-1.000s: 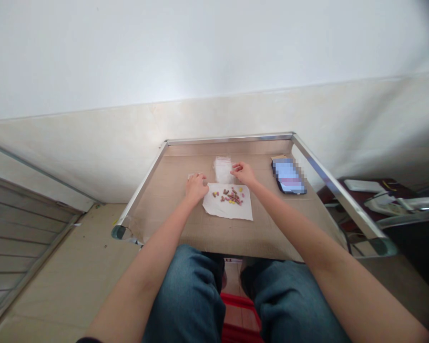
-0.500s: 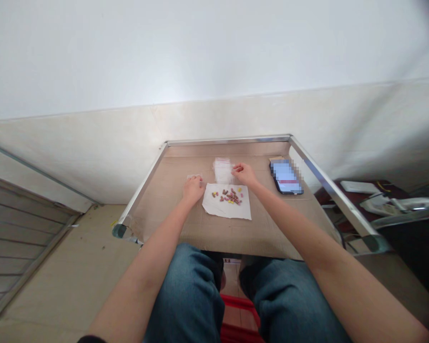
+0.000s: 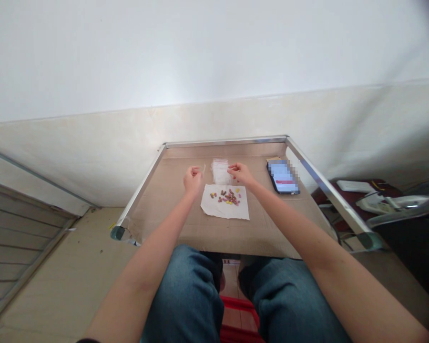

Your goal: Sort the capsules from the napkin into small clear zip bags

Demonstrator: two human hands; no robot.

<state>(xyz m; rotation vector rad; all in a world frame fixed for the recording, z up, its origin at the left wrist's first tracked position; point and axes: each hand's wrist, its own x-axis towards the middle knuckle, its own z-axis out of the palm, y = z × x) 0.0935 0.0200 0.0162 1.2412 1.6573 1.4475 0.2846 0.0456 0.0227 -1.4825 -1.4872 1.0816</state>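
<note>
My left hand is raised a little above the cardboard, its fingers pinched on a small clear plastic bag seen nearly edge-on. At the right edge of a stack of clear zip-lock bags is my right hand, thumb and fingertips drawn together. Whether anything small sits between those fingertips is too small to make out. Nearer to me, below both hands, lies a white sheet of paper. Brown, pink and yellow capsules and pills are scattered on it, mostly right of its middle.
Cardboard lines the table, which has a metal frame along its back and sides. A phone with a lit screen lies at the right. Beyond the right rail, a dark red surface carries cables and devices. A pale wall stands behind.
My left hand has lifted off the cardboard, raising the clear bag that lay under its fingers. My right hand has stayed beside the bag stack. The view has shifted slightly.
</note>
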